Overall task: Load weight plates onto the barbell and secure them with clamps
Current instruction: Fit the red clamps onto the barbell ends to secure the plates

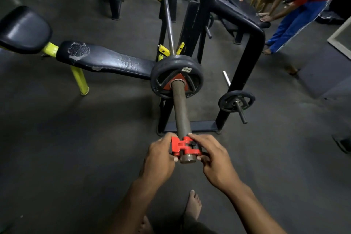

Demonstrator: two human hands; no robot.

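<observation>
In the lower middle of the frame, the left hand [161, 155] and the right hand [212, 159] both pinch the red clamp [185, 148], which sits around the very tip of the bar [180, 108], so I think the best way is to keep it straight, slide it up until it touches the plates [176, 77], then snap it tight. At the left of the frame the long bench [106, 62] has a dark, smooth pad with a worn patch and yellow legs. In the middle the round, dark plates look hard and heavy, the bar looks dull and rough, the clamp looks like hard plastic, and a small plate [236, 100] hangs on a peg at the right.
</observation>
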